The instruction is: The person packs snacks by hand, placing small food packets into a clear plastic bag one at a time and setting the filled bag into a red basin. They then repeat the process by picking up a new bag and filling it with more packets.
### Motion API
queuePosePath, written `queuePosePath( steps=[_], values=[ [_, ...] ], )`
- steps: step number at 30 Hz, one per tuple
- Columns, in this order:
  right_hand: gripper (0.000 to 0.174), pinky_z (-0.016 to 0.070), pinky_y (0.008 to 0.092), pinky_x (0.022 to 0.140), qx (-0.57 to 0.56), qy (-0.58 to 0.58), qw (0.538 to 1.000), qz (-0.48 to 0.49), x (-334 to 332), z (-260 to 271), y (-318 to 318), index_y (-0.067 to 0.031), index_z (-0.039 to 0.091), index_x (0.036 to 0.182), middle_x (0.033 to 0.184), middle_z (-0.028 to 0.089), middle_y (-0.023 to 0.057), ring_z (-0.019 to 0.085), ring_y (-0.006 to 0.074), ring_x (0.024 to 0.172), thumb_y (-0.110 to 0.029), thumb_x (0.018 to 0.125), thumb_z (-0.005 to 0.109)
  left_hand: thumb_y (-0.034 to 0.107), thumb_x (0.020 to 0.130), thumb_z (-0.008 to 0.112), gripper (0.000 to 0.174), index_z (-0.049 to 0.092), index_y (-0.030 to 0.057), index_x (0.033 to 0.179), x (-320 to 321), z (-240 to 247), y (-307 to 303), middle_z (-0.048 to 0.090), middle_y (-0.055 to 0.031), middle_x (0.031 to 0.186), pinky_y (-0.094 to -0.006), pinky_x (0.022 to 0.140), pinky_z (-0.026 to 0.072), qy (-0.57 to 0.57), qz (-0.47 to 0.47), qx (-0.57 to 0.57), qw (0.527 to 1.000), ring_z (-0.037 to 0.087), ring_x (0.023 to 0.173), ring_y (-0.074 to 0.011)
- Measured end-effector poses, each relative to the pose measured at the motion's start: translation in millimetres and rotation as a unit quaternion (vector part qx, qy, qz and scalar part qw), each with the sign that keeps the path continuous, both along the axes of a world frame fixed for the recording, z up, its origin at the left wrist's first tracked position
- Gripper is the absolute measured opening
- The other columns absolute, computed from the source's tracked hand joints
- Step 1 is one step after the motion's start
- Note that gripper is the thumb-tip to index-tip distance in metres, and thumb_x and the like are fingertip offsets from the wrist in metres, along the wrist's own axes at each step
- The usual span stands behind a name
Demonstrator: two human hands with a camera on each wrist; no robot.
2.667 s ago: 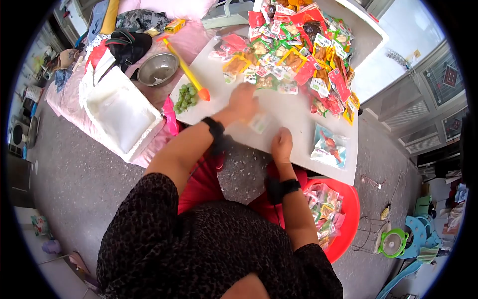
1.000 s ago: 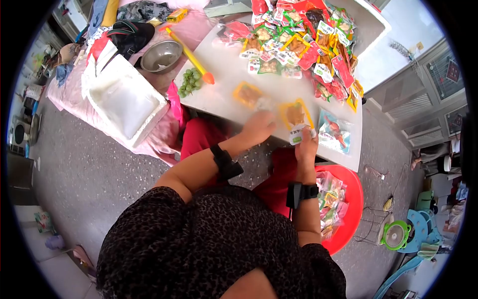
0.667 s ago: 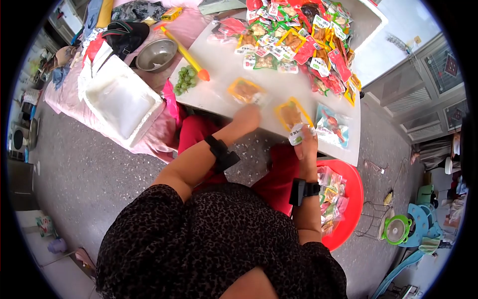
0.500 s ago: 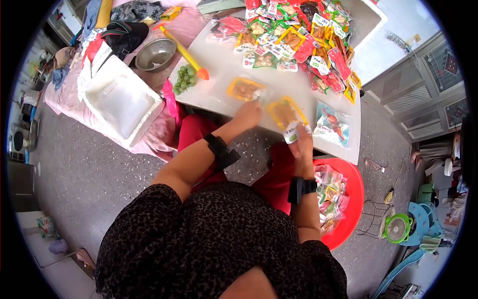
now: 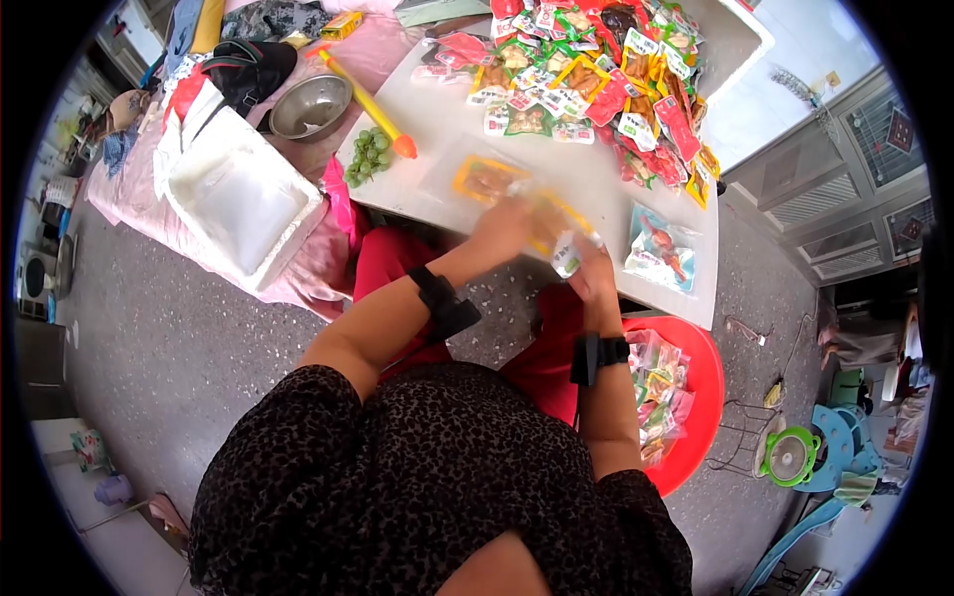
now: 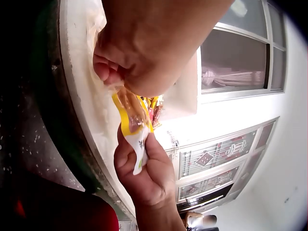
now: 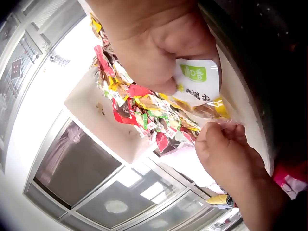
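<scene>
My right hand (image 5: 594,275) grips the white end of a yellow-edged food packet (image 5: 549,221), which spans the gap to my left hand (image 5: 502,233). In the right wrist view my right hand (image 7: 163,48) covers part of the packet, its white and green label (image 7: 197,79) showing between the fingers. My left hand (image 7: 233,154) pinches clear plastic at the packet's other end. Curled left fingers (image 6: 108,72) meet that end in the left wrist view. Another yellow-edged packet (image 5: 487,179) lies on the table within clear plastic, just beyond my left hand.
A heap of food packets (image 5: 596,89) covers the table's far side. Grapes (image 5: 370,157) and a yellow stick (image 5: 368,104) lie left. A clear bag with a red and blue print (image 5: 661,256) lies right. Below stands a red tub (image 5: 701,397) of packets.
My right hand has moved left with its packet, bringing it against my left hand. Earlier both hands were without these yellow-edged packets, which have since come near the table's front.
</scene>
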State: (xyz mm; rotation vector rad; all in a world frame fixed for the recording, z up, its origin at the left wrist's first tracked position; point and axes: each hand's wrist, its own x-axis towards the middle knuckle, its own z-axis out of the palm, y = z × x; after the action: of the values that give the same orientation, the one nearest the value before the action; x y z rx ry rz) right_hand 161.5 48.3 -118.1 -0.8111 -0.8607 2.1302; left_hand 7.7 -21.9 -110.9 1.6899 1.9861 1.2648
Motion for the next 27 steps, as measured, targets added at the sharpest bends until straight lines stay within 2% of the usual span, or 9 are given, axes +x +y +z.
queuePosePath(
  steps=[5,8,11,14,17,20,23,26,27],
  values=[
    [0.026,0.0494,0.0332,0.060,0.008,-0.015,0.995,0.099,-26,-12,17,0.0007,0.043,0.102,0.087,0.055,0.0114,0.057,0.0218,0.071,-0.007,0.078,0.045,0.011,0.074,0.039,0.018,0.051,0.0035,0.085,13,21,-1,0.052,-0.0188,0.082,-0.0420,0.068,0.0398,0.015,-0.009,-0.070,0.997,0.050,0.080,-0.0343],
    [0.023,0.0499,0.0329,0.054,0.049,-0.089,0.990,0.101,-36,13,7,0.0000,0.044,0.099,0.082,0.056,0.0100,0.058,0.0209,0.065,-0.007,0.077,0.045,0.010,0.074,0.039,0.018,0.050,0.0023,0.086,13,13,-3,0.052,-0.0193,0.082,-0.0423,0.068,0.0404,0.029,0.016,-0.071,0.997,0.051,0.079,-0.0353],
    [0.019,0.0502,0.0324,0.055,0.067,-0.187,0.974,0.108,-37,1,18,-0.0009,0.046,0.094,0.078,0.055,0.0083,0.058,0.0198,0.066,-0.007,0.077,0.046,0.010,0.073,0.040,0.017,0.050,0.0015,0.084,13,11,-6,0.052,-0.0192,0.079,-0.0434,0.065,0.0405,0.057,0.007,-0.034,0.998,0.051,0.076,-0.0361],
    [0.014,0.0491,0.0308,0.056,0.163,-0.277,0.943,0.090,-28,8,12,-0.0020,0.049,0.088,0.076,0.055,0.0065,0.056,0.0170,0.067,-0.009,0.076,0.048,0.010,0.073,0.040,0.015,0.049,0.0010,0.081,12,6,-6,0.052,-0.0191,0.077,-0.0444,0.062,0.0400,0.062,0.000,-0.046,0.997,0.051,0.074,-0.0363],
    [0.012,0.0460,0.0276,0.052,0.163,-0.199,0.965,0.056,-33,-5,11,-0.0029,0.051,0.085,0.074,0.054,0.0050,0.053,0.0139,0.064,-0.009,0.075,0.048,0.011,0.073,0.042,0.013,0.049,0.0013,0.078,12,6,-5,0.052,-0.0194,0.076,-0.0455,0.060,0.0389,0.058,-0.008,-0.020,0.998,0.050,0.071,-0.0368],
    [0.009,0.0410,0.0248,0.046,0.410,-0.249,0.877,0.019,-38,-22,15,-0.0034,0.052,0.081,0.068,0.051,0.0027,0.049,0.0114,0.058,-0.007,0.074,0.047,0.011,0.072,0.042,0.012,0.048,0.0015,0.075,13,18,-9,0.051,-0.0197,0.074,-0.0458,0.059,0.0382,0.068,-0.025,-0.020,0.997,0.050,0.069,-0.0370],
    [0.008,0.0373,0.0233,0.043,0.505,-0.250,0.826,-0.017,-52,-31,17,-0.0041,0.051,0.077,0.062,0.049,0.0020,0.047,0.0099,0.055,-0.005,0.072,0.045,0.012,0.072,0.043,0.011,0.048,0.0022,0.073,12,14,-7,0.051,-0.0195,0.073,-0.0457,0.059,0.0382,0.063,-0.025,-0.003,0.998,0.050,0.069,-0.0368],
    [0.005,0.0338,0.0219,0.039,0.261,-0.243,0.932,0.061,-54,9,3,-0.0043,0.049,0.074,0.058,0.047,0.0024,0.044,0.0088,0.050,-0.005,0.072,0.045,0.013,0.072,0.044,0.011,0.047,0.0026,0.072,12,14,-8,0.051,-0.0184,0.072,-0.0454,0.059,0.0378,0.057,-0.017,-0.013,0.998,0.050,0.068,-0.0363],
    [0.004,0.0331,0.0214,0.038,0.245,-0.261,0.931,0.079,-52,7,5,-0.0042,0.049,0.073,0.058,0.047,0.0026,0.044,0.0086,0.049,-0.005,0.072,0.045,0.013,0.072,0.044,0.010,0.047,0.0027,0.071,12,14,-10,0.051,-0.0180,0.071,-0.0451,0.059,0.0377,0.061,-0.018,-0.009,0.998,0.049,0.068,-0.0360]
  ],
)
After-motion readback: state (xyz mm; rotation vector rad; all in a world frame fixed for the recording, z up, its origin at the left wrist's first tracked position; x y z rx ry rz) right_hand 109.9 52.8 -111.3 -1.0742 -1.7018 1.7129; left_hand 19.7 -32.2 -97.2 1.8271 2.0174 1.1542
